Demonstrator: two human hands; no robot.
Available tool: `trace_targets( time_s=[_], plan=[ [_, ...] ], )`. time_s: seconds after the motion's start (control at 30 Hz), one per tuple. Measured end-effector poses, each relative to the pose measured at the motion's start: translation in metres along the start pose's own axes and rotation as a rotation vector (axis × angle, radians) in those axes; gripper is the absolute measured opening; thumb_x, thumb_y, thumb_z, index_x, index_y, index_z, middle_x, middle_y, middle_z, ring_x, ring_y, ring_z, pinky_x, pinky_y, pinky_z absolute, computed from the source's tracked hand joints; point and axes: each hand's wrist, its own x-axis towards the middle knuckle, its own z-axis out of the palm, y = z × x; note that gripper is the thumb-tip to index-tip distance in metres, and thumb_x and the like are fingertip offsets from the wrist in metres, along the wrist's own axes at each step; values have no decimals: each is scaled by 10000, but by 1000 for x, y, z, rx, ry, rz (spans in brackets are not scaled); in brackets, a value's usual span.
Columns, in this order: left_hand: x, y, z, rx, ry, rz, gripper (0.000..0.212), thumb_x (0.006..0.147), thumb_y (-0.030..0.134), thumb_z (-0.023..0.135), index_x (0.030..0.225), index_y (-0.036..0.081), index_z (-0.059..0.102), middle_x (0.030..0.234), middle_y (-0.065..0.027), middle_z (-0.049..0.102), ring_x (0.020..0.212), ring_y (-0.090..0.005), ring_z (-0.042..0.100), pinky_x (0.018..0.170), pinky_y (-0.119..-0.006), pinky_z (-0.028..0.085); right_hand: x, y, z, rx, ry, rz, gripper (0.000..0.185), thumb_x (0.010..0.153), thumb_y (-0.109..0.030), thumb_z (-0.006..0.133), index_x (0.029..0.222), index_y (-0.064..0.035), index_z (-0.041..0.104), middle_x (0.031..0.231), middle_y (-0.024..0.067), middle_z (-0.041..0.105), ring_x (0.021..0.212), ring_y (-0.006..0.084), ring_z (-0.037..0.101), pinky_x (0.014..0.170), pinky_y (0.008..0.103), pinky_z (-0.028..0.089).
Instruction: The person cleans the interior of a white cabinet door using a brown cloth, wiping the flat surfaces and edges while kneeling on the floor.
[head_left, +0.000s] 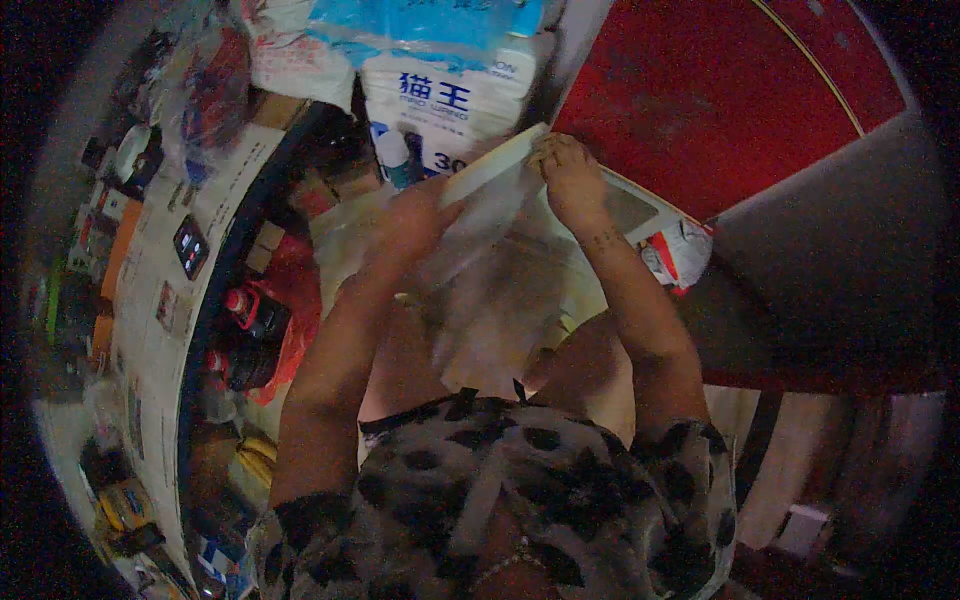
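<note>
A pale, thin sheet or bag (491, 214), blurred and partly see-through, is stretched between my two hands above my lap. Its folded white upper edge (499, 165) slants up to the right. At the lower left end, my left hand (427, 206) grips this edge, its fingers blurred and partly hidden. My right hand (566, 169) pinches the upper right end with bent fingers. Just beyond the hands stands a large white and blue plastic-wrapped package (450, 97) bearing writing. A bottle with a white cap (392, 148) is beside its lower left corner.
On the left runs a long table (161, 247) with a lit phone (191, 246) on it. Under its edge are dark bottles with red caps (259, 311), a red plastic bag (300, 300) and bananas (257, 459). A red panel (675, 97) rises at right, near a crumpled white-red bag (679, 253).
</note>
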Motion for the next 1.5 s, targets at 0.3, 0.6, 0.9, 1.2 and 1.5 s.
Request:
trace_targets(
  time_s=[0.3, 0.6, 0.9, 1.2, 1.5],
  plan=[
    [-5, -3, -12, 4, -11, -11, 455, 821, 396, 591, 1135, 69, 562, 1030, -170, 618, 930, -337, 596, 803, -430, 467, -76, 71, -67, -23, 141, 3, 279, 720, -56, 546, 993, -52, 601, 1096, 127, 564, 1030, 312, 530, 858, 417, 444],
    [-10, 6, -17, 87, 21, -1, 474, 829, 412, 575, 1157, 71, 546, 1056, -162, 609, 969, -327, 583, 824, -421, 460, -158, 176, -107, -123, 20, 351, 268, 781, -119, 565, 1040, -56, 586, 1015, 184, 573, 897, 377, 554, 783, 439, 458],
    [-2, 0, -9, 78, 20, 49, 446, 835, 404, 569, 1109, 53, 545, 1019, -183, 608, 939, -348, 586, 785, -444, 464, -194, 261, -59, 278, -3, 471, 183, 746, -72, 610, 917, -30, 559, 944, 144, 561, 824, 257, 578, 711, 359, 470],
    [-6, 0, -18, 172, -24, 0, 504, 838, 454, 549, 1137, 48, 539, 992, -178, 622, 904, -344, 603, 777, -439, 476, -80, 198, -167, 811, 947, 497, 388, 806, -148, 662, 1115, 4, 485, 1028, 108, 570, 840, 190, 558, 717, 332, 468],
    [-1, -7, -4, 190, 19, 24, 509, 842, 447, 545, 1160, 50, 533, 1024, -170, 621, 925, -327, 603, 791, -427, 478, -71, 202, -66, 393, 868, 476, 435, 889, -336, 554, 942, 95, 572, 930, 150, 602, 836, 210, 532, 736, 354, 424]
  ],
)
